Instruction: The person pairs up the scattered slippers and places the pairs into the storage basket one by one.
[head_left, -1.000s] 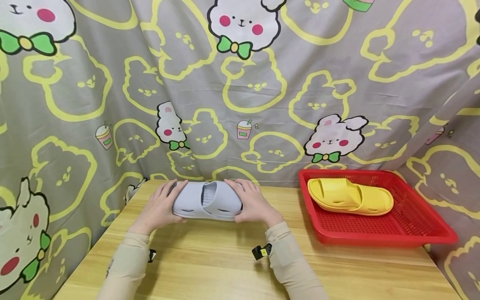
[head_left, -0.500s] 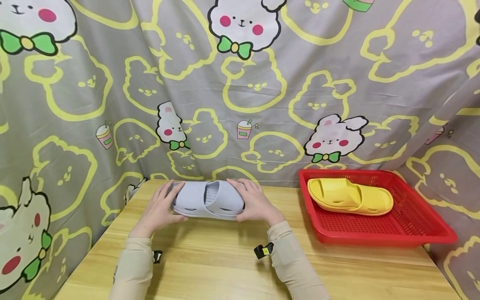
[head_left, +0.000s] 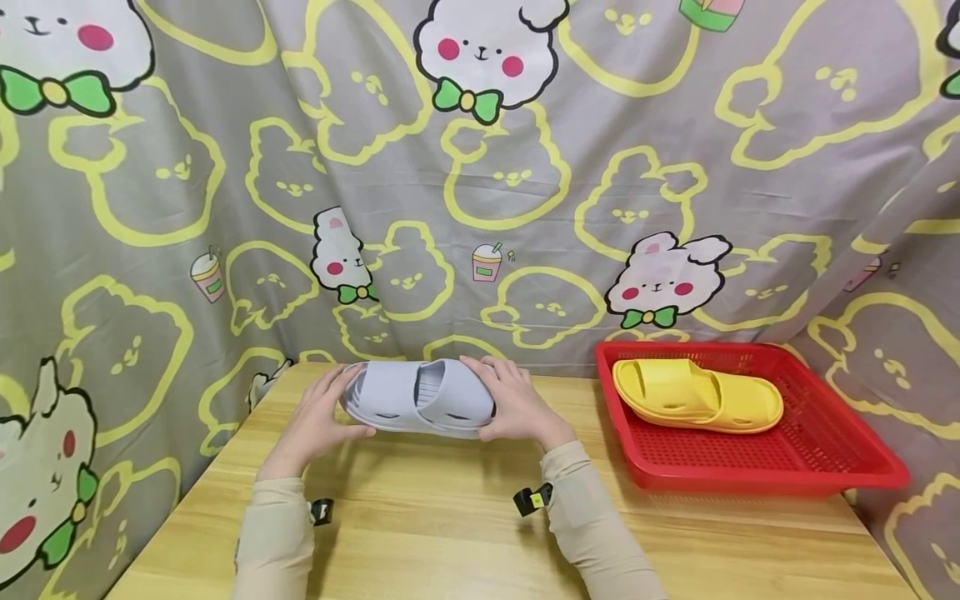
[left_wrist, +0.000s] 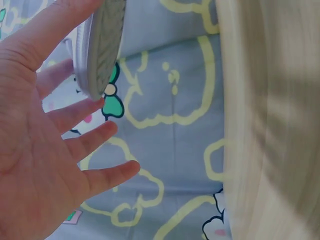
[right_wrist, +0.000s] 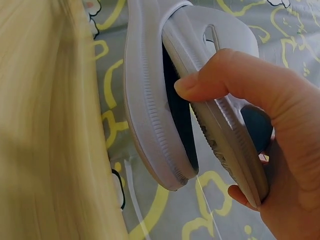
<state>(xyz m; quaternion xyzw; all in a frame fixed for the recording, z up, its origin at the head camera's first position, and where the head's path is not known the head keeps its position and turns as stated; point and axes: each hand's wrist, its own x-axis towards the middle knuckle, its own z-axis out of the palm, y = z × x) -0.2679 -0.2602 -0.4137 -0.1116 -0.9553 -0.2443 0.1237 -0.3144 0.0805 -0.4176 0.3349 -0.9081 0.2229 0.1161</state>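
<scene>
Two light grey slippers, fitted together with their straps side by side, are held above the wooden table. My right hand grips their right end. In the right wrist view, its thumb presses the sole edge of one slipper, while the other slipper splays away below it. My left hand is around the left end in the head view. The left wrist view shows its fingers straight and spread, with the slipper end near the thumb and forefinger; whether they touch it is unclear.
A red plastic basket stands on the table to the right. Inside lie yellow slippers, set toward its back. Behind the table hangs a grey curtain with cartoon prints.
The grey slippers have shifted slightly to the right with my right hand. My left hand has loosened, and more of their left end shows.
</scene>
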